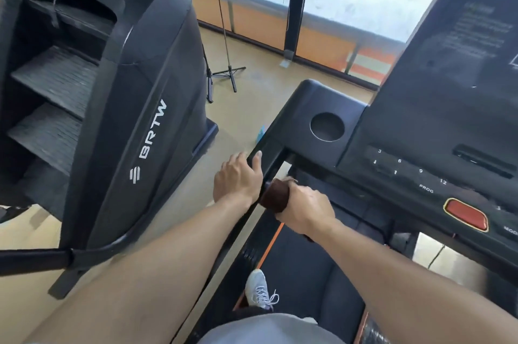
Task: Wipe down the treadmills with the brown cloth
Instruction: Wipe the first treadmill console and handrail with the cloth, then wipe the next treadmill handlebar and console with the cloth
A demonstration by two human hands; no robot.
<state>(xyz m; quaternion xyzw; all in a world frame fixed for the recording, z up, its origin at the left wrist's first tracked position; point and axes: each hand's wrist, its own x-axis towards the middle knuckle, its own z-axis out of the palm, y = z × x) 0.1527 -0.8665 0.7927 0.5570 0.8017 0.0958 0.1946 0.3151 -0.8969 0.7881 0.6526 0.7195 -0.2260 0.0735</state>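
I stand on a black treadmill (316, 108) whose console with number keys and a red stop button (466, 214) fills the right side. My right hand (304, 210) grips the brown cloth (276, 193), wrapped around the treadmill's left handrail (270, 158). My left hand (238, 178) rests on the outer side of the same rail, just ahead of the cloth, fingers curled over its edge. The belt (302, 268) lies below, with my white shoe (259, 287) on its left edge.
A large black stair-climbing machine (112, 97) marked BRTW stands close on the left. A thin tripod stand (228, 74) is on the tan floor ahead, before a window with an orange lower wall. A round cup holder (327, 126) sits in the console's left corner.
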